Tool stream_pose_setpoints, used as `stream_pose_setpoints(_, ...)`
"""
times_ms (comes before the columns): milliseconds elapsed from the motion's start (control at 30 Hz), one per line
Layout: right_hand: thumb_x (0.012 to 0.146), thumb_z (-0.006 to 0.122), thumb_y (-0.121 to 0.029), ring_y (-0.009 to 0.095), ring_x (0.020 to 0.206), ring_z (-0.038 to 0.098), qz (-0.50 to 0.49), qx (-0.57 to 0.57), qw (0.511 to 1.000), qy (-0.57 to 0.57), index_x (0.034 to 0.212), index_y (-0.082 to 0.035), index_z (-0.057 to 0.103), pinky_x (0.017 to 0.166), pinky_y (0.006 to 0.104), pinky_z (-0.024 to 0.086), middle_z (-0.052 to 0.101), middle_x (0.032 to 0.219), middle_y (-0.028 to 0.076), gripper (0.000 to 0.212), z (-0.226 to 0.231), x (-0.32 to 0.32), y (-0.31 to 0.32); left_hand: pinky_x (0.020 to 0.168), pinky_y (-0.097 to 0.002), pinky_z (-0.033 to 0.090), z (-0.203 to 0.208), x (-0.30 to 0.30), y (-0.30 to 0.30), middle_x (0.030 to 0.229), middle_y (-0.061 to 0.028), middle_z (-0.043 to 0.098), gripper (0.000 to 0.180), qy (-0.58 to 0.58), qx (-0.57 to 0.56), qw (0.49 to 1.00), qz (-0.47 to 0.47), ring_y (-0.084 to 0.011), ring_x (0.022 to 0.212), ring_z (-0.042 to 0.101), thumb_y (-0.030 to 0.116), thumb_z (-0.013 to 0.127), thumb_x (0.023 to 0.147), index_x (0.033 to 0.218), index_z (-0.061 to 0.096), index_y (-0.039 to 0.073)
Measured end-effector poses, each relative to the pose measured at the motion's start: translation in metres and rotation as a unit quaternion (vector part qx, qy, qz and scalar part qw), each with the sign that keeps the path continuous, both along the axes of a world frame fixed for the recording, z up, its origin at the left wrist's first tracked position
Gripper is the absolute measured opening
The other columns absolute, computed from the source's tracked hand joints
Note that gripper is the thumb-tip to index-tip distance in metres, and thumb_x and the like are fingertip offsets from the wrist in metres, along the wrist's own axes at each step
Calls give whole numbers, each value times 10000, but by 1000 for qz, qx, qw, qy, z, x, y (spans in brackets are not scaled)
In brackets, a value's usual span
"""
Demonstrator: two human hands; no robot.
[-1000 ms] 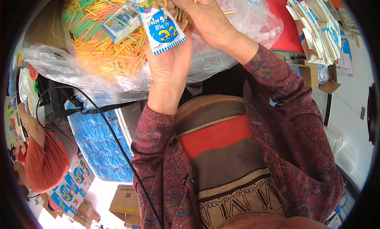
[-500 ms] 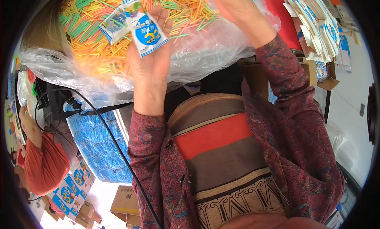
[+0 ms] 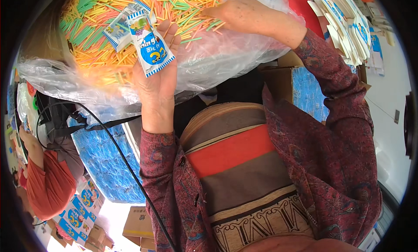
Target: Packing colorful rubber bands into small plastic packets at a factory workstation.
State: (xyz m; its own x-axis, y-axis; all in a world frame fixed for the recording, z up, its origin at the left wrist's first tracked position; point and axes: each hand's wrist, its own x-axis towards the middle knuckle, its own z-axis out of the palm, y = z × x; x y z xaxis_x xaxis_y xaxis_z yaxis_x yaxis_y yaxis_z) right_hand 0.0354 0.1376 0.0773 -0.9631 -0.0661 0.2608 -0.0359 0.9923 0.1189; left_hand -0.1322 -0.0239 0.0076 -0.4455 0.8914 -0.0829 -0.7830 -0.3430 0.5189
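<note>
My left hand (image 3: 163,84) is palm up at the near edge of a heap of thin coloured sticks (image 3: 82,56). It holds a small white and blue candy packet (image 3: 152,49), which lies across the palm and fingers. Behind that packet shows a second, similar packet (image 3: 116,32); whether the hand touches it too, I cannot tell. My right hand (image 3: 244,15) is over the heap's right side, back up, its fingers drawn together and pointing left among the yellow, orange and green sticks. Anything between those fingertips is too small to make out.
Clear plastic sheeting (image 3: 217,65) lies under the sticks. At the right, flat white cartons (image 3: 344,21) are stacked on a red surface (image 3: 300,4). Below are blue-filled containers (image 3: 104,160) and a cardboard box (image 3: 276,84). A black cable (image 3: 117,143) hangs at left, near another person's sleeve (image 3: 50,182).
My right hand has come down and left from the top edge onto the sticks. My left hand, with the packet, has shifted slightly left and nearer to me.
</note>
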Motion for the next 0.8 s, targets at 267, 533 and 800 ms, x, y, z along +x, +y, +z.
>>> stream_pose_setpoints(267, 764, 626, -153, 326, 822, 648, -129, -80, 978, -145, 980, -28, 654, 682, 387, 522, 640, 867, 170, 251, -17, -22, 12, 1067, -427, 322, -19, -8, -2, 1252, -169, 545, 521, 18, 59, 998, -30, -329, 1207, 475, 347, 604, 870, 1297, 489, 72)
stream_pose_setpoints(533, 740, 673, -116, 321, 827, 619, -108, -302, 945, 58, 911, -68, 649, 711, 387, 493, 620, 853, 148, 179, -17, -17, 15, 1120, -451, 278, -21, -4, -1, 1336, -200, 473, 752, 62, -5, 998, -12, -363, 1273, 421, 449, 705, 758, 1334, 439, 46)
stream_pose_setpoints(800, 905, 604, -194, 271, 791, 623, -118, -579, 779, 209, 932, -49, 622, 721, 365, 478, 646, 846, 81, 149, -29, -40, 9, 1158, -470, 159, 5, 7, 1, 1468, -207, 302, 874, 74, 17, 997, 3, -358, 1374, 263, 445, 713, 759, 1440, 297, 88)
